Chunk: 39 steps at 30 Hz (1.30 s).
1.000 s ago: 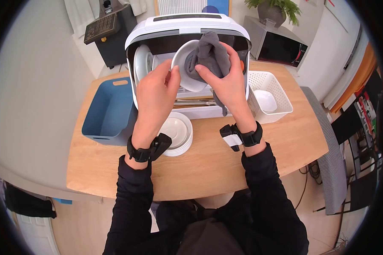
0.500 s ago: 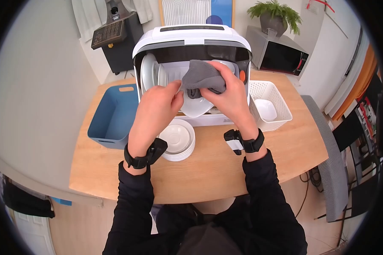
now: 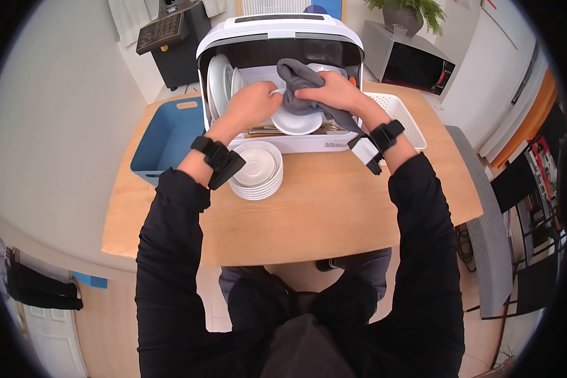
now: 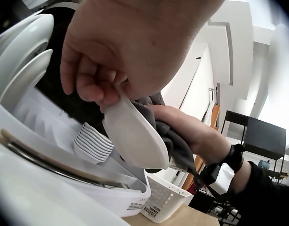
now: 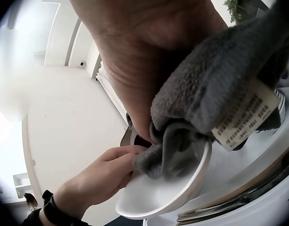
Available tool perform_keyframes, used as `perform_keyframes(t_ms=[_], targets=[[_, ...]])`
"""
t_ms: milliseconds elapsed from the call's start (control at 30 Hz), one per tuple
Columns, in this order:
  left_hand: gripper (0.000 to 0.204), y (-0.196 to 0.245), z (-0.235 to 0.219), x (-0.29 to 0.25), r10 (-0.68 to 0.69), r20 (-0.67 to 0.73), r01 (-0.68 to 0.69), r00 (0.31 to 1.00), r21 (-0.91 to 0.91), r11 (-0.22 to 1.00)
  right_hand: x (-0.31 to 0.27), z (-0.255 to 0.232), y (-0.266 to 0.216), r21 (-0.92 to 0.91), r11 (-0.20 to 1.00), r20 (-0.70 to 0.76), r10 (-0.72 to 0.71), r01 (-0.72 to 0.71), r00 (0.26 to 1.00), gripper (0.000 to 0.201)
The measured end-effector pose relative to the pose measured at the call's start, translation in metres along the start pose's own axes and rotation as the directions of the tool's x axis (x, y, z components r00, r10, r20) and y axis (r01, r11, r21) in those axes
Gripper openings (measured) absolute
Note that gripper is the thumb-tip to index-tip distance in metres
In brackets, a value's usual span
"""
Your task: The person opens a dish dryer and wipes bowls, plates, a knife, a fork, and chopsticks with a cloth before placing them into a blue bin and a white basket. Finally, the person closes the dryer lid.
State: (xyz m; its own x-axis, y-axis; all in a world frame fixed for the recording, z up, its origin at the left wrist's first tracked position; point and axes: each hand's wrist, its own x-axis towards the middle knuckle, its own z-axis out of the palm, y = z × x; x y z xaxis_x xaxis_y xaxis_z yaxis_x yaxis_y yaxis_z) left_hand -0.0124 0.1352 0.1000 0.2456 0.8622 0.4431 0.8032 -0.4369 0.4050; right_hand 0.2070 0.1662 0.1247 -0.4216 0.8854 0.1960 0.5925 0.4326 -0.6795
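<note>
In front of the open dish dryer (image 3: pixel 283 28), my left hand (image 3: pixel 252 104) pinches the rim of a white bowl (image 3: pixel 296 123). The left wrist view shows the bowl (image 4: pixel 135 134) tilted, its outer side toward that camera. My right hand (image 3: pixel 337 94) grips a dark grey cloth (image 3: pixel 299 79) bunched at the bowl's inside, with one end trailing toward the right wrist. In the right wrist view the folded cloth (image 5: pixel 196 94), bearing a white label (image 5: pixel 246 115), lies against the bowl's inner wall (image 5: pixel 151 193) and hides part of it.
Plates (image 3: pixel 219 85) stand upright in the dryer's left side, with long thin utensils (image 3: pixel 261 132) along its front. A stack of white dishes (image 3: pixel 256 167) sits before it. A blue bin (image 3: pixel 170 135) flanks it left, a white perforated basket (image 3: pixel 400 116) right.
The bowl dipped lower and then came back up, staying in the left hand. The cloth has shifted and refolded in the right hand, one end now stretching toward the wrist. The head view has moved.
</note>
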Motion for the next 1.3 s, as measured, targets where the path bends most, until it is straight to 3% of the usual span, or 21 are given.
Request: perform_keyframes(t_ms=[67,200,333,467,500,600,633,733,833,933,1000,1100,1200,1300], targets=[[0.03,-0.012,0.01,0.005,0.051,-0.059,-0.049,0.997,0.035,0.998,-0.001,0.002,0.006,0.033,0.999,-0.135,-0.028,0.032,0.99,0.062],[0.03,0.0,0.0,0.001,-0.159,0.148,0.174,0.976,-0.096,0.98,-0.001,0.01,0.019,0.125,0.991,-0.354,0.089,-0.048,0.931,0.068],[0.029,0.006,0.0,-0.001,-0.29,0.224,0.336,0.93,-0.206,0.919,0.0,0.017,0.026,0.272,0.962,-0.134,0.06,-0.021,0.989,0.067],[0.029,0.013,0.001,-0.005,-0.368,0.219,0.416,0.904,-0.248,0.875,-0.019,0.023,0.014,-0.147,0.987,-0.051,-0.066,0.058,0.996,0.084],[0.029,0.015,0.001,-0.005,-0.347,0.197,0.388,0.917,-0.233,0.892,-0.023,0.029,0.013,-0.192,0.978,-0.093,-0.099,0.08,0.991,0.093],[0.029,0.023,0.004,-0.01,-0.297,0.127,0.319,0.947,-0.221,0.922,-0.029,0.028,0.011,-0.355,0.935,-0.138,-0.076,0.022,0.987,0.092],[0.029,0.026,0.004,-0.013,-0.292,0.097,0.307,0.952,-0.238,0.922,-0.029,0.031,0.014,-0.391,0.919,-0.231,-0.16,0.06,0.96,0.082],[0.031,0.031,0.004,-0.022,-0.304,0.004,0.29,0.953,-0.314,0.904,-0.045,0.027,0.003,-0.452,0.892,-0.344,-0.169,-0.005,0.924,0.068],[0.03,0.036,0.006,-0.029,-0.299,-0.12,0.253,0.947,-0.295,0.921,-0.063,0.028,-0.009,-0.622,0.782,-0.325,-0.312,0.047,0.893,0.051],[0.029,0.031,0.015,-0.028,-0.252,-0.21,0.218,0.945,-0.172,0.961,-0.068,0.034,-0.018,-0.758,0.64,-0.175,-0.384,0.125,0.907,0.038],[0.028,0.031,0.024,-0.026,-0.166,-0.275,0.168,0.947,-0.015,0.986,-0.066,0.041,-0.023,-0.703,0.706,-0.184,-0.301,0.089,0.936,0.031],[0.028,0.033,0.027,-0.026,-0.146,-0.286,0.14,0.947,-0.041,0.989,-0.057,0.049,-0.028,-0.534,0.846,-0.304,-0.177,-0.014,0.936,0.034],[0.027,0.028,0.016,-0.028,-0.126,-0.265,0.133,0.956,0.009,0.991,-0.057,0.049,-0.022,-0.444,0.886,-0.235,-0.258,0.132,0.937,0.04],[0.026,0.022,0.002,-0.033,-0.133,-0.22,0.149,0.966,0.06,0.987,-0.059,0.031,-0.012,-0.507,0.825,0.032,-0.269,0.248,0.963,0.043]])
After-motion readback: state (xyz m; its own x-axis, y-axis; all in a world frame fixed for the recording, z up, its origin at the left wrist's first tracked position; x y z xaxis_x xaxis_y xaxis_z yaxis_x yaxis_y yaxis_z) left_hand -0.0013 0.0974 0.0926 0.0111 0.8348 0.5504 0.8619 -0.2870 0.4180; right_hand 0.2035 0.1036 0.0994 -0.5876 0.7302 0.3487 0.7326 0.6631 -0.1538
